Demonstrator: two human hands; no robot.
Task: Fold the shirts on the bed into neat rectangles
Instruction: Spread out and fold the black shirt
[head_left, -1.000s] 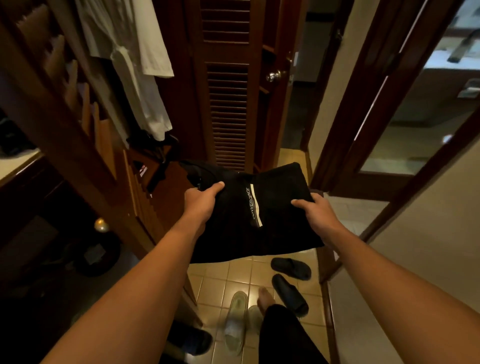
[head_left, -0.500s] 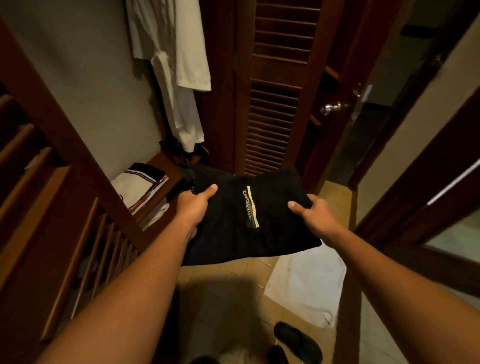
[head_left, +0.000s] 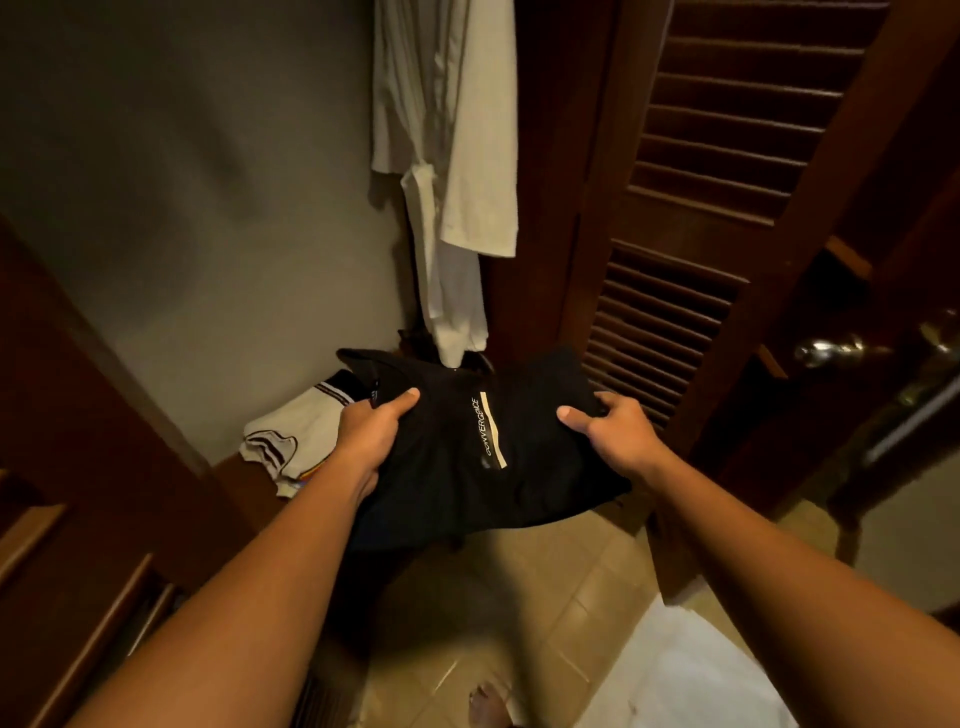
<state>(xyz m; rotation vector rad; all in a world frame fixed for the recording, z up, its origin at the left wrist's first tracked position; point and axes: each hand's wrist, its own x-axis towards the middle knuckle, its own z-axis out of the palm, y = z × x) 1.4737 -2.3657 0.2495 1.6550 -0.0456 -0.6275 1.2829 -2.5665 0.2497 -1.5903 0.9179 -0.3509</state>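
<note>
The folded black shirt (head_left: 483, 452) is held in the air between both hands — left hand (head_left: 371, 439) gripping its left edge, right hand (head_left: 615, 434) its right, thumbs on top, fingers curled beneath. Its long axis runs across the body, neither hand nearer. The striped white shirt (head_left: 291, 436) on the shelf (head_left: 244, 480) lies forward-left, just past the left hand — likely the drop spot. Two shirts, one hanging robe (head_left: 452, 171).

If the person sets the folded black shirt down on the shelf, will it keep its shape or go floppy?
Probably floppy: the folded black shirt already sags between the left hand and right hand, and its near edge droops. It seems light, since thumbs on top suffice. The fold may slip open unless it is lowered flat.
</note>
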